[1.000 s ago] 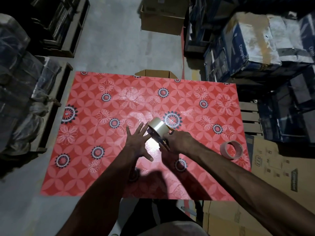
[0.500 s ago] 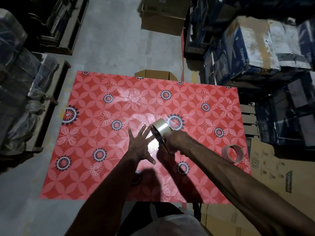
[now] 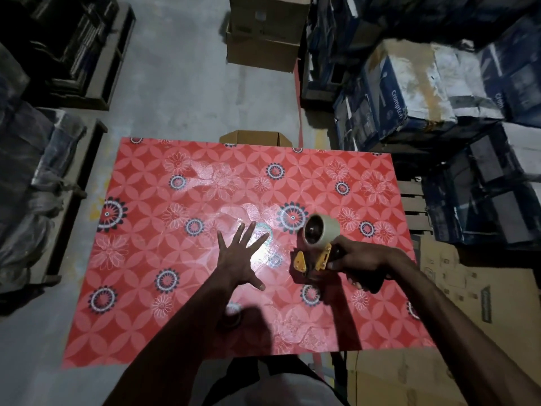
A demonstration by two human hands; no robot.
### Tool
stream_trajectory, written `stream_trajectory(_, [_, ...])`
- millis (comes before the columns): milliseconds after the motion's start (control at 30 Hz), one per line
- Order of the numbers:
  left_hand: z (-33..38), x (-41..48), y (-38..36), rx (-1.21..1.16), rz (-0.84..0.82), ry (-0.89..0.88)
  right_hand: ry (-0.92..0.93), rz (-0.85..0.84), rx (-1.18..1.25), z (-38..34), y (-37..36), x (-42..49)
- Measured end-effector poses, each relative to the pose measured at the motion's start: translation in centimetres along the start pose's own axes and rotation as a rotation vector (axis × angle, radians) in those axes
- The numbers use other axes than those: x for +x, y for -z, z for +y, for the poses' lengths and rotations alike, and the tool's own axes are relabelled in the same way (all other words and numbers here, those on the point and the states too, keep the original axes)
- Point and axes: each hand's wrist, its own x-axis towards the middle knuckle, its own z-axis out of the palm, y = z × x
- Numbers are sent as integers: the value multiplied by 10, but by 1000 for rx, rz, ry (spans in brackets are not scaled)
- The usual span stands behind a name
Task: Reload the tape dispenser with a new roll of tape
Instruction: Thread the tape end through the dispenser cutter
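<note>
My right hand (image 3: 361, 263) grips the handle of a yellow tape dispenser (image 3: 314, 259), held above the right part of the red flower-patterned table (image 3: 152, 276). A pale roll of tape (image 3: 322, 230) sits on the dispenser's hub, its open side turned to the left. My left hand (image 3: 241, 260) hovers flat with fingers spread over the table's middle, apart from the dispenser and holding nothing. The spare roll seen earlier at the table's right edge is hidden behind my right arm.
Stacked blue and white cartons (image 3: 415, 92) stand to the right. Brown cardboard boxes (image 3: 263, 36) are beyond the table, and one (image 3: 468, 303) is at the right. Dark pallets with wrapped goods (image 3: 32, 171) line the left. Concrete floor (image 3: 181, 92) lies beyond.
My right hand has carried the dispenser with its roll to the right, away from my left hand, and turned it. My left hand has stayed spread over the table's middle.
</note>
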Motion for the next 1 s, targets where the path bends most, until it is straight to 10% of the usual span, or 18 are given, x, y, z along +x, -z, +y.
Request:
stream_trajectory(467, [53, -37, -34, 18, -97, -259, 242, 423, 1049, 34, -102, 54])
stream_trajectory(1000, [64, -64, -31, -154, -92, -79, 179, 360, 999, 64, -127, 67])
